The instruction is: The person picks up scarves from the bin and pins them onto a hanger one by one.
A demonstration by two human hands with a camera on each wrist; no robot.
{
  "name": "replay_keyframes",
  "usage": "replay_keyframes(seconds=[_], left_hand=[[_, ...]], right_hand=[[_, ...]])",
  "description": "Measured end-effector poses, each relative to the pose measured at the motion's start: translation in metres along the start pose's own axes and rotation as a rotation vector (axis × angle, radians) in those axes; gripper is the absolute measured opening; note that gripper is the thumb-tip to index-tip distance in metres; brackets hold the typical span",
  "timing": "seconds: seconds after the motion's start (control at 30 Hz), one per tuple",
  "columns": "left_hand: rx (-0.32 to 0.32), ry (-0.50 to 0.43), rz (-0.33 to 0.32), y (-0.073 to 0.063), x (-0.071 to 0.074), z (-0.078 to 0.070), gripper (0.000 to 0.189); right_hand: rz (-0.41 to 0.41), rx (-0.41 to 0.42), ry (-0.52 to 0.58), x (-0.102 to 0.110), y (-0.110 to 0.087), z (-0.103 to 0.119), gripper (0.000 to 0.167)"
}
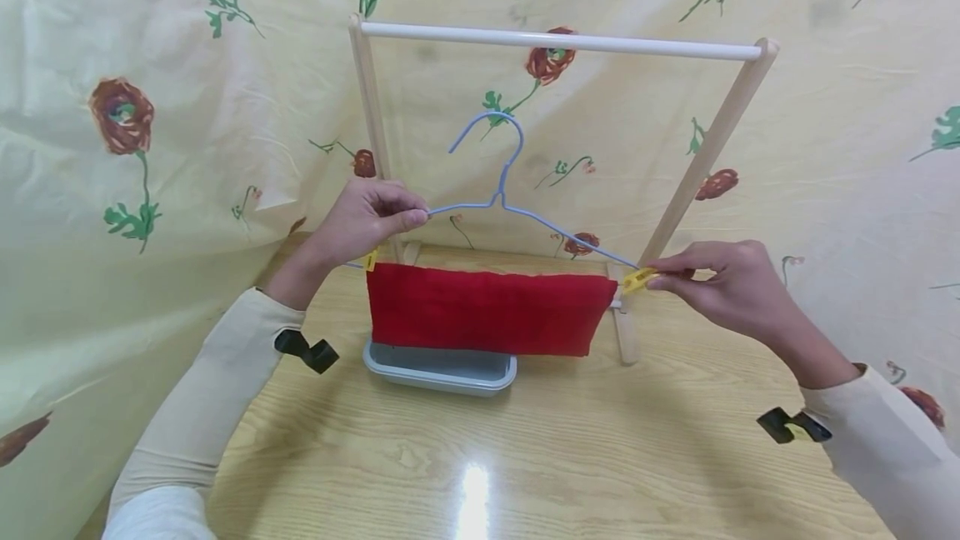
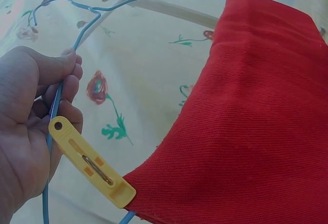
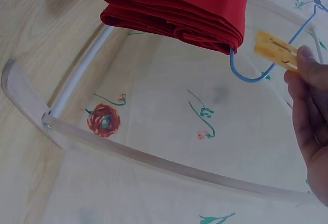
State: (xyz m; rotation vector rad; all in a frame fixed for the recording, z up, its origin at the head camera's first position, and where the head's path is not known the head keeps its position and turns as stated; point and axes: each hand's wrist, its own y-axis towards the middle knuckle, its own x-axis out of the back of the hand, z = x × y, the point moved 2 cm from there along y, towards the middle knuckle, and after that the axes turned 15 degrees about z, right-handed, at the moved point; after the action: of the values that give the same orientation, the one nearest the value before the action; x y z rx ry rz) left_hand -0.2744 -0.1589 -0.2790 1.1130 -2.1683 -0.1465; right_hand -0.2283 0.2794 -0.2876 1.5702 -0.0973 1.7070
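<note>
A blue wire hanger [image 1: 502, 180] is held up in the head view, with a folded red cloth [image 1: 487, 311] draped over its lower bar. My left hand [image 1: 371, 215] pinches the hanger's left shoulder wire between thumb and fingers. Just below that hand, a yellow clothespin [image 2: 92, 162] clips the cloth's left edge. My right hand [image 1: 731, 286] pinches a second yellow clothespin [image 3: 277, 49] near the hanger's right corner. In the right wrist view this clothespin meets the wire and stands apart from the cloth's folded layers.
Behind the hanger stands a wooden rack with a white top rod [image 1: 562, 42]. A light grey-blue tray [image 1: 442, 380] sits on the wood-grain table [image 1: 375, 457], partly under the cloth. A flowered curtain [image 1: 247, 90] hangs around the back and sides.
</note>
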Motion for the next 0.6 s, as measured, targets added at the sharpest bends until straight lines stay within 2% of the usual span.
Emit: replay_keyframes(seconds=[0.2,0.33,0.37,0.5,0.53,0.6], left_hand=[[-0.011,0.008,0.008,0.001,-0.001,0.001,0.008],[-0.012,0.009,0.011,0.002,-0.002,0.0,0.009],[-0.01,0.008,0.011,0.002,-0.002,0.0,0.009],[-0.005,-0.005,0.01,0.002,-0.003,-0.001,0.009],[-0.004,-0.009,0.01,0.002,-0.003,-0.001,0.009],[0.0,-0.012,0.011,0.002,-0.004,-0.002,0.009]], right_hand=[[-0.017,0.064,-0.068,-0.003,0.006,-0.001,0.033],[-0.006,0.088,-0.099,-0.004,0.008,-0.001,0.009],[-0.003,0.088,-0.108,-0.005,0.008,-0.001,0.014],[0.006,0.099,-0.158,-0.009,0.008,0.0,0.054],[0.007,0.099,-0.171,-0.01,0.009,0.0,0.061],[0.009,0.108,-0.191,-0.012,0.009,0.002,0.065]])
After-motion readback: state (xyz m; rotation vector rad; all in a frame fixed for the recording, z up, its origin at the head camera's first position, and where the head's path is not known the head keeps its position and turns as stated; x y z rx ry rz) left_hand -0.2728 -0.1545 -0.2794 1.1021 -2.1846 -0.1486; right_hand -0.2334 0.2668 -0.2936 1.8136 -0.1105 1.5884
